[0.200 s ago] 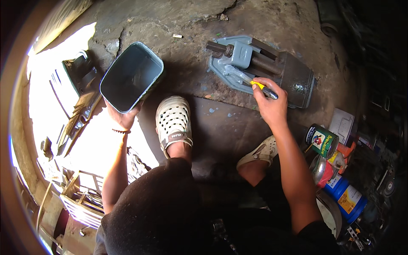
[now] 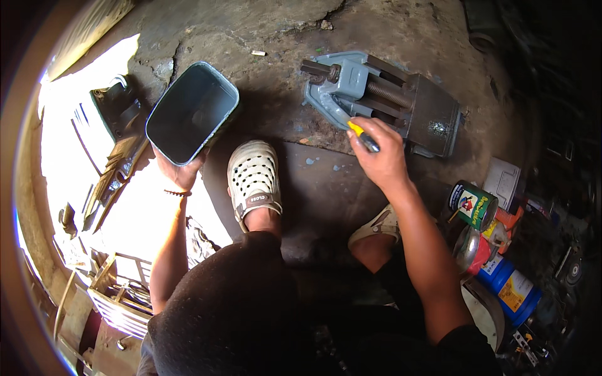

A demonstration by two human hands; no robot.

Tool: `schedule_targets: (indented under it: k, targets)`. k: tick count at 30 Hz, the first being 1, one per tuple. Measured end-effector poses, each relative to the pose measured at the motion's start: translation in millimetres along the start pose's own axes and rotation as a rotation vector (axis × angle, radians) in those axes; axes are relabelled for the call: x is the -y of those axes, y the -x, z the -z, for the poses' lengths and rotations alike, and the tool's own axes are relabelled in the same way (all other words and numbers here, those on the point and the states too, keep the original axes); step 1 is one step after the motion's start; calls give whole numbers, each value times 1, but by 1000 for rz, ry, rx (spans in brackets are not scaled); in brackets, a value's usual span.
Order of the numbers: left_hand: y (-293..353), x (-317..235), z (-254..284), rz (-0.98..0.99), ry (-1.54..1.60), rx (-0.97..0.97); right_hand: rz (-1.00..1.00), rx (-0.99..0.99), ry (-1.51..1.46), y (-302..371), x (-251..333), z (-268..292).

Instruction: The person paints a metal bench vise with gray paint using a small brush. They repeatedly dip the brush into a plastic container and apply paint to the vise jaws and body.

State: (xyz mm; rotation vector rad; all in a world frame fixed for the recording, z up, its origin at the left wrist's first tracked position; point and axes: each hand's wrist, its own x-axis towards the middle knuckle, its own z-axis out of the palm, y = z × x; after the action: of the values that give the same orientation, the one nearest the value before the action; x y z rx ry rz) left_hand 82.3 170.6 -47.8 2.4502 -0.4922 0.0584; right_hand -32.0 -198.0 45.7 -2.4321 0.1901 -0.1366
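Two bare hands are at work over a stained concrete floor. The left hand reaches forward with the arm nearly straight, fingers curled under the near rim of a grey rectangular plastic tub, gripping it so it tilts with its open mouth toward the camera. The right hand is closed around a yellow-handled tool, wrist slightly bent, its tip resting against the near edge of a grey-blue metal machine vise lying on the floor. A cream perforated clog sits between the arms; paint tins stand to the right
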Motion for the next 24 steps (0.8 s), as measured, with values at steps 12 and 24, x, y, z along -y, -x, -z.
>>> schedule_targets:
  k: [12,24]
  targets:
    - [2,17,-14,91,75,-43,-58,-44,59,33,6,-9]
    - [5,20,-14,122,120,-20,-6,-8,66,18,7,-12]
